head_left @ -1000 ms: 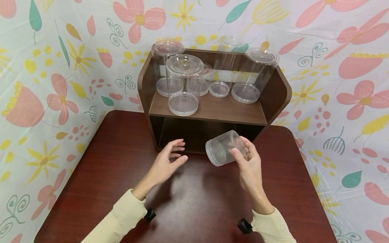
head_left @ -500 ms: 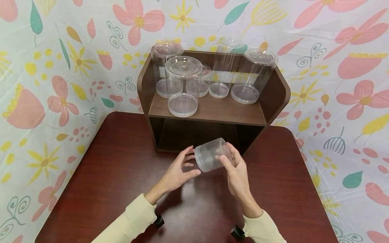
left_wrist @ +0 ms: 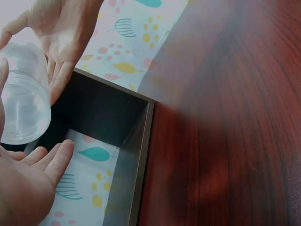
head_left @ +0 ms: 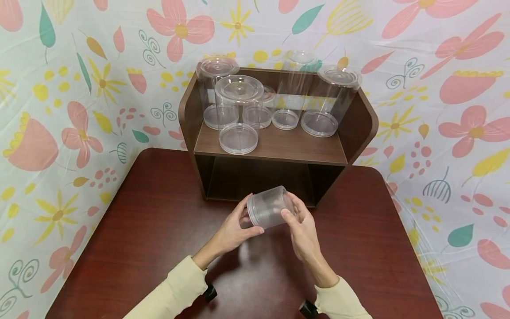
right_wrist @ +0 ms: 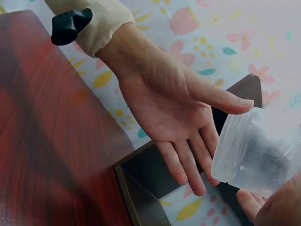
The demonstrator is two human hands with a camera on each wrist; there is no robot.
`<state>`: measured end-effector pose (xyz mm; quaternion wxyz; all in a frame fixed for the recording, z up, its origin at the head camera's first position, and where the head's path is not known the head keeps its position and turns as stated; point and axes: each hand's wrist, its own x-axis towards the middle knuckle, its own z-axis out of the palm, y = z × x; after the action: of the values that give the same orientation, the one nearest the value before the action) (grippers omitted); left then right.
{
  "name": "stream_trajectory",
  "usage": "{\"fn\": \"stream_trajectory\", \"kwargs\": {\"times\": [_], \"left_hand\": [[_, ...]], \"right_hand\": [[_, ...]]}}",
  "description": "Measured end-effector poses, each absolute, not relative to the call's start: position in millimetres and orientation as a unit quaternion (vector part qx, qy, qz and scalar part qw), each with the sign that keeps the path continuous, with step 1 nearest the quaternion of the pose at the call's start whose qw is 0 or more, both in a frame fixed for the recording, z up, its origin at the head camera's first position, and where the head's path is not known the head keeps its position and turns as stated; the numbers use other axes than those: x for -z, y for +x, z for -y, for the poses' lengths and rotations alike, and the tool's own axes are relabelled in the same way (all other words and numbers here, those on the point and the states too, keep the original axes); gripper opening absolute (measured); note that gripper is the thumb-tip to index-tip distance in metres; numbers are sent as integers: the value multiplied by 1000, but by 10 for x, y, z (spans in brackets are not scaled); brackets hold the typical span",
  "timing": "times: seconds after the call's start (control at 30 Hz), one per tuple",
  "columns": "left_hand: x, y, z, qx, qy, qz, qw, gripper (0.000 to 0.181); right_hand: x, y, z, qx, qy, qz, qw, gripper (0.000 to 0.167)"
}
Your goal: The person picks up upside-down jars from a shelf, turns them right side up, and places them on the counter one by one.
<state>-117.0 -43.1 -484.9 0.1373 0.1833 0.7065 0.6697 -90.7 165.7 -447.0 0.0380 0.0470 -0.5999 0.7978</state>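
A clear plastic jar (head_left: pixel 268 208) hangs tilted above the table in front of the shelf's lower opening. My right hand (head_left: pixel 304 232) grips its smooth end, thumb on the near side and fingers behind. Around the ringed end at the left is my left hand (head_left: pixel 233 230), its thumb below and fingers mostly straight. The right wrist view shows the left hand (right_wrist: pixel 164 108) palm out, thumb tip at the jar's (right_wrist: pixel 256 155) ringed edge. In the left wrist view, the left hand's fingers (left_wrist: pixel 59 162) extend just below the jar (left_wrist: pixel 26 106).
A brown two-level shelf unit (head_left: pixel 275 148) stands on the dark red table (head_left: pixel 159 248). Several clear jars occupy its upper level, including a front jar (head_left: pixel 239 115), a tall narrow jar (head_left: pixel 292 88) and a wide right jar (head_left: pixel 330 102). Flower-patterned cloth (head_left: pixel 99 110) surrounds the table.
The right hand has brought the jar left and slightly down. My left hand has moved right, coming up around the jar's ringed end. The jars on the shelf stay put.
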Motion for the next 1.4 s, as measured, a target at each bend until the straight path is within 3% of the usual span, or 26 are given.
{"fn": "stream_trajectory", "kwargs": {"times": [0.43, 0.83, 1.4], "left_hand": [[4860, -1147, 421, -669, 198, -703, 134, 96], [4812, -1164, 411, -712, 221, -663, 58, 90], [4689, -1180, 604, -660, 202, -724, 20, 93]], "right_hand": [[4549, -879, -1673, -792, 64, 607, 4, 51], [4546, -871, -1697, -787, 51, 615, 3, 48], [4317, -1022, -2169, -735, -3, 670, 106, 37]]}}
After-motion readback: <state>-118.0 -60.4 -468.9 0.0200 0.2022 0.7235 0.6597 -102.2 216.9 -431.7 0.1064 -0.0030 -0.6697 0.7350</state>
